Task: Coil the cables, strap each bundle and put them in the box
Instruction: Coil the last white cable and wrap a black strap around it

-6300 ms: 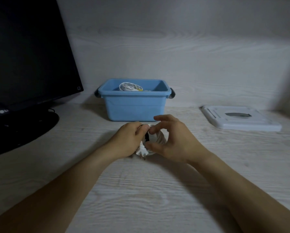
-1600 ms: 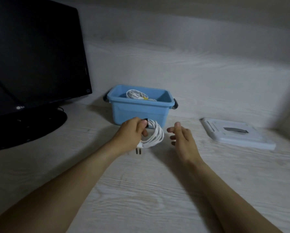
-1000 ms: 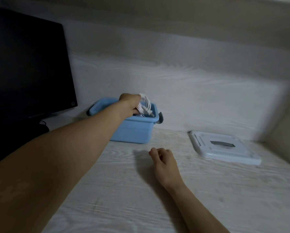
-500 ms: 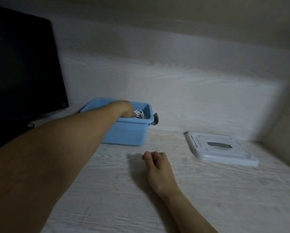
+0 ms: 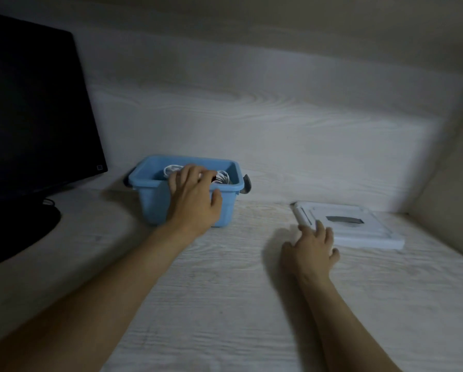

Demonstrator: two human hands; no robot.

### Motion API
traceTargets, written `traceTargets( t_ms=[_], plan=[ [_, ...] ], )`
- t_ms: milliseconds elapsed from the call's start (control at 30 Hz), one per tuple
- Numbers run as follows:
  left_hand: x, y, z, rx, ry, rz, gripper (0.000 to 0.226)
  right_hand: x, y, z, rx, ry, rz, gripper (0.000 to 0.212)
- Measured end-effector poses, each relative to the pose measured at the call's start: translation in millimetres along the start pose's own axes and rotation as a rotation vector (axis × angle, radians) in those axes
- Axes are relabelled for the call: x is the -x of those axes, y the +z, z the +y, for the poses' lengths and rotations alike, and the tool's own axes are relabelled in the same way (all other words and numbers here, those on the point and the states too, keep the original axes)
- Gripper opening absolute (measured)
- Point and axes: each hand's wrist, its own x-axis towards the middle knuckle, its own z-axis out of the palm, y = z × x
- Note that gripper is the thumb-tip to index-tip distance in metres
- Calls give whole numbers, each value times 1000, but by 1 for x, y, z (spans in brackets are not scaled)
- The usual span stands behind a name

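The left hand (image 5: 195,201) hung over the front rim of the blue box (image 5: 155,204), fingers loosely spread and holding nothing, its fingertips just above the white cable bundles (image 5: 223,177) that lay inside. Two pale coils showed in the box, one to either side of the hand, though how neatly they sat could not be told in the dim light. The right hand (image 5: 312,251) reached across the desk (image 5: 225,304) with its fingers relaxed and extended, the fingertips touching or almost touching the near corner of the white lid (image 5: 359,229), which lay flat to the right of the box and well apart from it. No loose cable was visible on the desk, so the packing itself looked done, and closing the box seemed the likely step in hand. To do that well, the left hand would need to come clear of the opening, the coils should sit below the rim so nothing gets pinched, and the lid should be lifted by its edge and squared over the box before the grey side latches (image 5: 247,185) are pressed. The desk was pale wood grain, with a matching back panel, a side wall on the right, and a dark monitor (image 5: 34,108) on its stand at the left.
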Motion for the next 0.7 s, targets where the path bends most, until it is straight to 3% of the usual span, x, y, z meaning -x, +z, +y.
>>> traceTargets(
  t_ms=[167,300,567,700],
  plan=[
    [56,22,27,59,63,44,57,-13,3,10,61,66,-6,53],
    [68,32,31,74,58,-9,60,-3,6,-1,158,0,118,49],
    [57,13,-7,153,-193,241,67,11,3,-17,440,-170,59,35],
    [53,7,-28,182,-405,334,68,6,-18,-42,345,-192,175,34]
  ],
)
